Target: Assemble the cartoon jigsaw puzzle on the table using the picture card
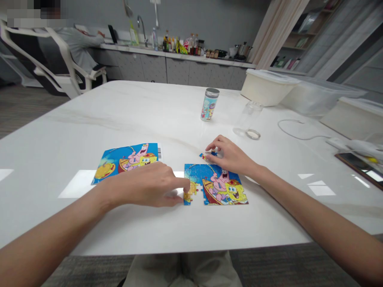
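While the left hand (151,185) lies at the left edge of the SpongeBob jigsaw puzzle (220,185), its index finger is stretched out and touches the narrow strip of pieces with the burger picture. Between this finger and the thumb is a modest gap, and the hand does not grip anything that can be seen.

The right hand (229,155) is just beyond the upper edge of the puzzle, with thumb and index finger bent narrowly around a few loose puzzle pieces (202,156). Whether it pinches one of them, I cannot tell, because the fingers partly cover them.

The puzzle lies flat on the white worktop (143,229), near its front edge. It is mostly assembled, but a gap is open at the lower side, between the burger strip and the red boat. To its left, partly hidden by the left hand, lies a picture card (131,157) which shows the same scene.

Farther back, a cartoon canister (209,105) with a metal lid stands upright. To the right of it are a clear jar (249,115) and, just beside this, a round lid (253,134).
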Motion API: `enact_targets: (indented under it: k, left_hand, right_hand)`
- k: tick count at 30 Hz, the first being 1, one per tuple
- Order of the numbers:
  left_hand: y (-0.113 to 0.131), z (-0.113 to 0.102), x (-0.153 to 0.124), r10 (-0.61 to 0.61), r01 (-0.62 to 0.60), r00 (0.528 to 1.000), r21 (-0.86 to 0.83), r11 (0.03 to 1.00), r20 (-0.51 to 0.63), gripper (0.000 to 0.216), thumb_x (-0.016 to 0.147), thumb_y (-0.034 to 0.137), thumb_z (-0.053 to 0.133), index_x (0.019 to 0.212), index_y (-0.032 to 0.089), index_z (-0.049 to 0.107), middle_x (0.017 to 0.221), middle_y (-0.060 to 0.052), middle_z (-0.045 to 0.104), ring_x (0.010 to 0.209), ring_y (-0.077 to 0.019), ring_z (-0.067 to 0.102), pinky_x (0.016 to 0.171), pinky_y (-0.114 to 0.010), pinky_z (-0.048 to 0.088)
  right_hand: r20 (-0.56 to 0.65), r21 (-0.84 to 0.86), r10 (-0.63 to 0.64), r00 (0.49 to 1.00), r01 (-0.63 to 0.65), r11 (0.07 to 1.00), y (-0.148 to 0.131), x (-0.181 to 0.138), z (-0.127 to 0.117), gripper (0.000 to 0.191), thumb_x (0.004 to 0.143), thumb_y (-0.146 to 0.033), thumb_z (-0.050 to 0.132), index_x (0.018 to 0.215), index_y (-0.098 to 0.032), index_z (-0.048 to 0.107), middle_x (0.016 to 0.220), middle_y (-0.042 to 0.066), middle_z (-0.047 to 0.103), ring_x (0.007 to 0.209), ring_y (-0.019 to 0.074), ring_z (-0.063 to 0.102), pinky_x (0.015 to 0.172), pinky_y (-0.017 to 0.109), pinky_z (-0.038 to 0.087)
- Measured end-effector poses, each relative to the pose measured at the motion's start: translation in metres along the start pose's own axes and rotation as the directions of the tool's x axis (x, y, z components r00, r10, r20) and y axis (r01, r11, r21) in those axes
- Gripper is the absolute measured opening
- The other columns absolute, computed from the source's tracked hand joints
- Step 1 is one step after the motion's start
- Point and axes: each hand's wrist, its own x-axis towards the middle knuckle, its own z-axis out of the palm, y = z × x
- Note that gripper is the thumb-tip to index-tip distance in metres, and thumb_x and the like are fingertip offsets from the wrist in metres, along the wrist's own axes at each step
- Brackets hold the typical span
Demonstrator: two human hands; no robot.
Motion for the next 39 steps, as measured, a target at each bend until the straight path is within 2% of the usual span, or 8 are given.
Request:
enact_targets:
  k: [9,15,18,21,23,27,33,39]
  left_hand:
    - [0.001,-0.001,0.001,-0.002,0.001,0.999,0.022,1.000,0.036,0.014,0.084,0.021,0.061,0.096,0.024,0.066,0.051,0.003,0.056,0.047,-0.0130,0.048,0.049,-0.026,0.024]
    - [0.001,-0.002,0.001,0.003,-0.004,0.999,0.023,1.000,0.051,0.014,0.084,0.020,0.060,0.098,0.024,0.065,0.049,0.003,0.054,0.045,-0.0134,0.046,0.047,-0.027,0.023]
    - [0.000,-0.001,0.000,0.028,-0.029,0.999,0.020,0.999,0.035,0.015,0.086,0.019,0.059,0.100,0.023,0.064,0.049,0.004,0.055,0.044,-0.0128,0.046,0.047,-0.027,0.023]
    - [-0.002,0.002,0.000,0.048,-0.047,0.998,-0.009,0.999,0.034,0.019,0.088,0.020,0.056,0.105,0.023,0.064,0.052,0.003,0.059,0.045,-0.0120,0.048,0.048,-0.026,0.026]
    - [-0.004,0.003,-0.001,0.058,-0.057,0.998,-0.035,0.998,0.028,0.021,0.090,0.022,0.056,0.109,0.023,0.064,0.055,0.002,0.062,0.046,-0.0116,0.050,0.048,-0.025,0.029]
    - [-0.005,0.004,-0.001,0.063,-0.063,0.998,-0.057,0.996,0.007,0.022,0.088,0.022,0.059,0.108,0.024,0.067,0.058,0.001,0.065,0.045,-0.0110,0.052,0.048,-0.024,0.030]
    - [-0.002,0.001,0.000,0.060,-0.059,0.998,-0.075,0.995,0.008,0.022,0.086,0.019,0.061,0.106,0.025,0.070,0.056,0.001,0.065,0.044,-0.0109,0.051,0.046,-0.023,0.028]
    - [-0.001,0.001,0.001,0.068,-0.068,0.998,-0.055,0.996,0.012,0.022,0.086,0.018,0.061,0.105,0.025,0.070,0.056,0.001,0.065,0.046,-0.0113,0.054,0.047,-0.024,0.028]
  right_hand:
    - [0.027,0.051,0.026,0.999,-0.028,0.998,-0.006,0.004,0.005,0.005,0.079,-0.025,0.067,0.079,-0.021,0.065,0.093,0.005,0.060,0.085,0.0186,0.060,0.081,0.036,0.048]
    - [0.057,0.182,0.027,0.998,-0.037,0.983,-0.007,0.002,-0.003,0.005,0.081,-0.024,0.064,0.078,-0.020,0.064,0.078,0.001,0.066,0.070,0.0144,0.058,0.068,0.031,0.046]
    - [0.157,0.305,-0.090,0.984,0.039,0.952,-0.017,-0.002,-0.010,0.009,0.085,-0.021,0.060,0.083,-0.022,0.068,0.084,0.001,0.069,0.076,0.0146,0.061,0.068,0.029,0.047]
    - [0.292,0.426,-0.246,0.924,0.105,0.899,-0.027,-0.007,-0.013,0.019,0.088,-0.016,0.053,0.090,-0.022,0.072,0.094,0.003,0.069,0.085,0.0138,0.063,0.074,0.029,0.050]
    - [0.329,0.460,-0.312,0.891,0.137,0.877,-0.032,-0.010,-0.011,0.022,0.089,-0.014,0.052,0.093,-0.021,0.072,0.096,0.004,0.069,0.084,0.0126,0.064,0.077,0.028,0.050]
    - [0.333,0.459,-0.368,0.868,0.192,0.868,-0.037,-0.014,-0.006,0.020,0.088,-0.013,0.055,0.095,-0.019,0.072,0.092,0.004,0.071,0.080,0.0122,0.064,0.076,0.026,0.051]
    - [0.367,0.422,-0.326,0.871,0.157,0.893,-0.044,-0.016,-0.009,0.018,0.084,-0.011,0.058,0.094,-0.018,0.071,0.090,0.003,0.073,0.076,0.0120,0.066,0.071,0.024,0.051]
    - [0.354,0.391,-0.340,0.871,0.193,0.900,-0.049,-0.018,-0.009,0.016,0.084,-0.012,0.060,0.096,-0.017,0.070,0.088,0.004,0.073,0.076,0.0119,0.066,0.070,0.023,0.050]
